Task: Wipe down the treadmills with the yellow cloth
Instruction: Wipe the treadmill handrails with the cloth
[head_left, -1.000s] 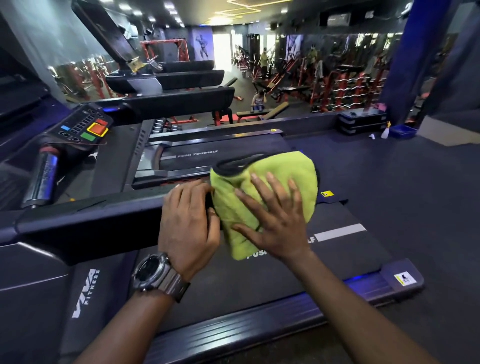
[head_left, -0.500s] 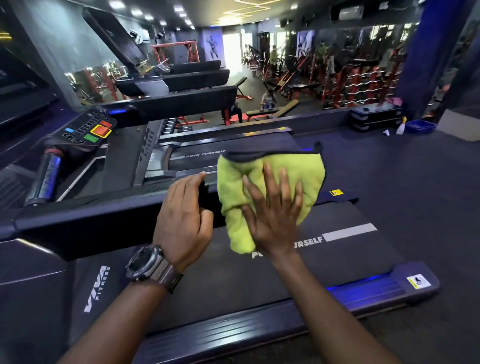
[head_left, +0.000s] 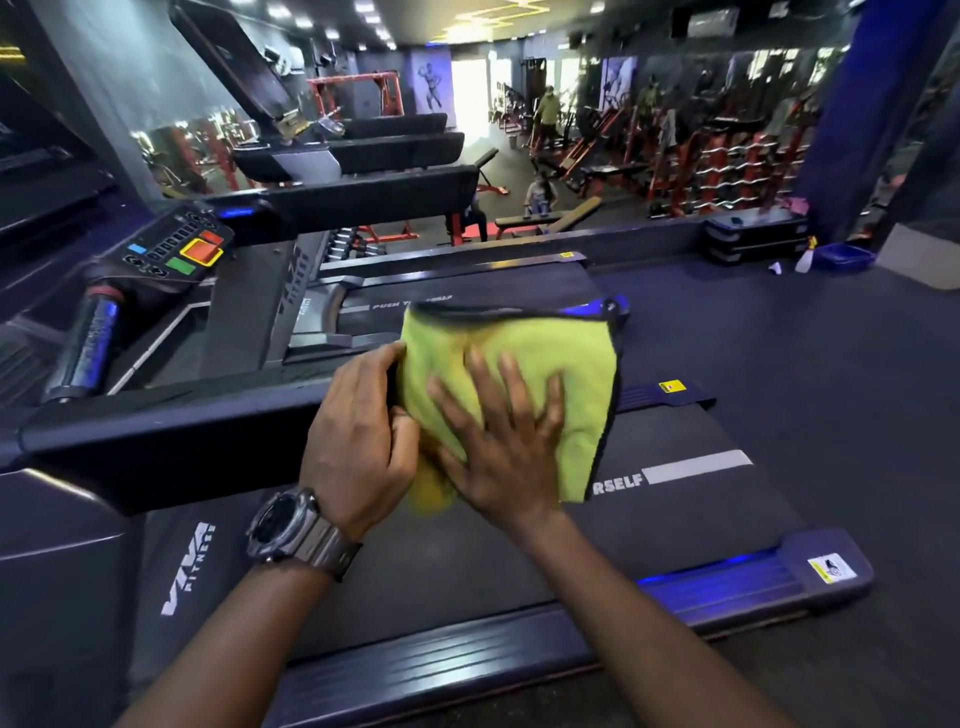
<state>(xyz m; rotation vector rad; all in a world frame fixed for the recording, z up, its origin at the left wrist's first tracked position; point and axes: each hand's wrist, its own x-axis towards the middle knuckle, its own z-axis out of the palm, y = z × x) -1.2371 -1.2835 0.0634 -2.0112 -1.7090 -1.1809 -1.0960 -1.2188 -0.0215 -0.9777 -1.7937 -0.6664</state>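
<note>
The yellow cloth (head_left: 550, 353) with a dark hem is draped over the end of the black treadmill handrail (head_left: 171, 447). My right hand (head_left: 498, 452) presses flat on the cloth with fingers spread. My left hand (head_left: 358, 441), with a wristwatch, grips the rail right beside the cloth, its thumb touching the cloth's left edge. Below lies the treadmill's black belt (head_left: 675, 514) with white lettering. The rail's tip is hidden under the cloth.
A console (head_left: 176, 249) with coloured buttons sits at the left. A second treadmill (head_left: 467, 286) lies just beyond. A spray bottle (head_left: 804, 257) and blue tub (head_left: 844, 257) stand on the floor at far right. People and red weight racks fill the background.
My right hand has slid left across the cloth until it meets my left hand. The cloth now lies spread wider over the rail end. My left hand stays on the rail.
</note>
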